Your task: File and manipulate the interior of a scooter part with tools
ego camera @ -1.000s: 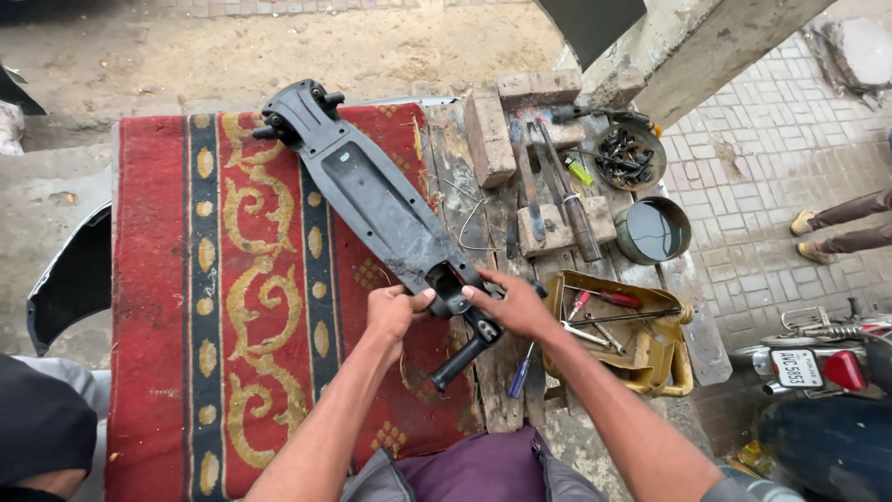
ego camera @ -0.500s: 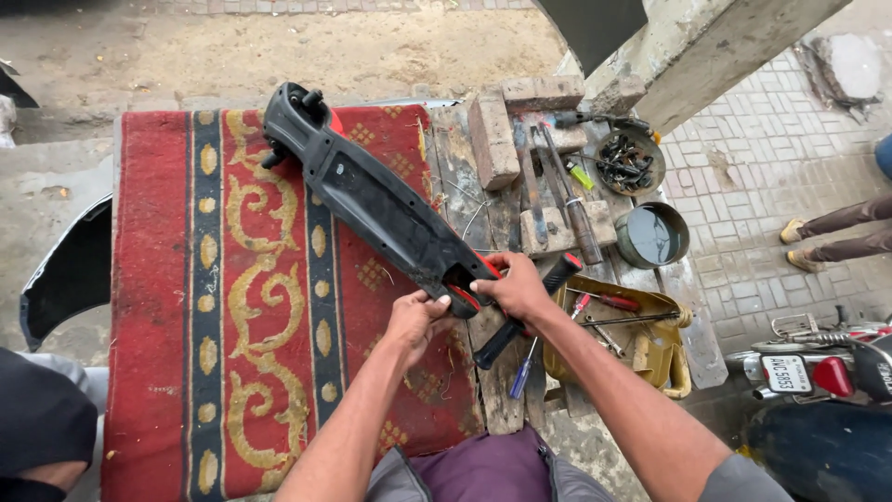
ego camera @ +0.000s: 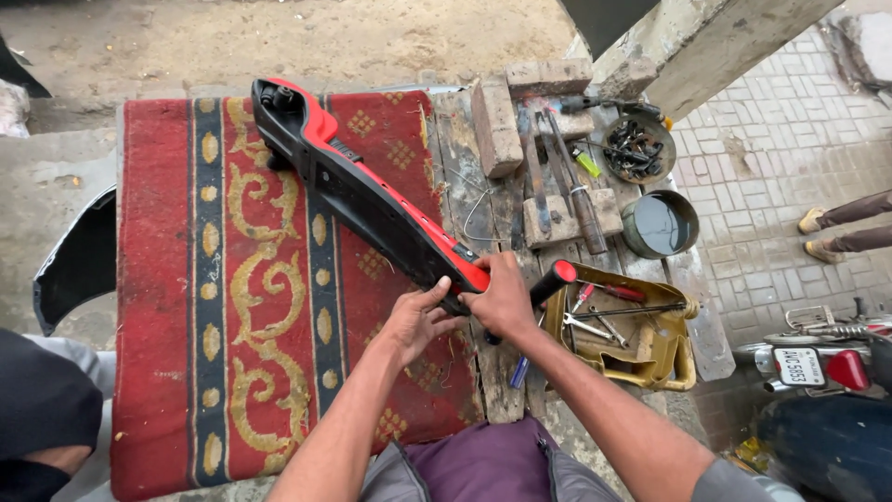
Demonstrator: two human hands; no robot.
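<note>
Outdoor workbench on a dusty street, covered by a red patterned rug (ego camera: 177, 307) with gold scrollwork and dark stripes. Long black-and-red plastic body panel (ego camera: 362, 195) lies diagonally across the rug, tipped on its edge, far end up-left, near end toward the person at the rug's right edge. Left hand (ego camera: 416, 321) cups the panel's near end from below, fingers curled on the black underside. Right hand (ego camera: 506, 297) clamps over the same end from above, just beside the left, gripping the red edge. Black handle with red tip (ego camera: 550, 282) sticks out just right of the right hand; whether the hand also holds it, cannot tell.

Bare wooden planks right of the rug carry clutter: a brick (ego camera: 495, 125) standing near the top, metal bars and a hammer-like tool (ego camera: 576, 200) on a wood block, a round dark tin (ego camera: 659, 223) with liquid, a bowl of small dark parts (ego camera: 637, 149). Yellow tray (ego camera: 650, 358) near the right hand holds screwdrivers and wrenches. Blue-handled tool (ego camera: 518, 372) lies on the planks below the hands. Brick pavement to the right, another person's feet (ego camera: 818, 234) at the edge, motorcycle tail (ego camera: 818, 358) lower right. Purple cloth (ego camera: 483, 465) on the person's lap.
</note>
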